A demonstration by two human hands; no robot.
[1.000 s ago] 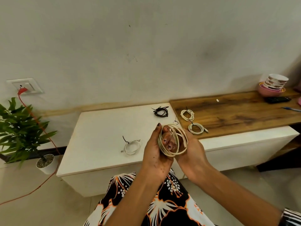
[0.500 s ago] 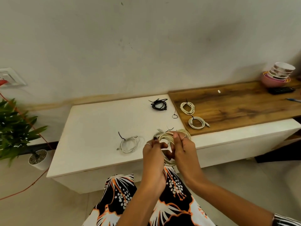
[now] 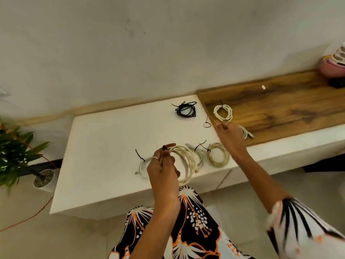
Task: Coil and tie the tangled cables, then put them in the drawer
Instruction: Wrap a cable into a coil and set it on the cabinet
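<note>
My left hand [image 3: 164, 165] grips a loose cream cable coil [image 3: 186, 161] just above the front of the white cabinet top [image 3: 104, 146]. My right hand [image 3: 228, 136] reaches out over the cabinet, holding nothing, its fingertips close to a loose black tie [image 3: 206, 124]. A cream coil with a black tie [image 3: 218, 156] lies at the cabinet's front edge. Partly behind my left hand lies a white tied coil [image 3: 142, 166]. A black coil [image 3: 186, 109] lies at the back. No drawer is seen open.
On the wooden top [image 3: 280, 107] lie a white tied coil [image 3: 223, 113] and another white coil [image 3: 246, 132] half hidden by my right hand. Stacked bowls [image 3: 334, 62] stand at the far right. A potted plant [image 3: 16, 154] stands on the floor to the left.
My hands have parted. The right hand let go of the cream coil and moved up and right toward the loose black tie. The left hand keeps the coil.
</note>
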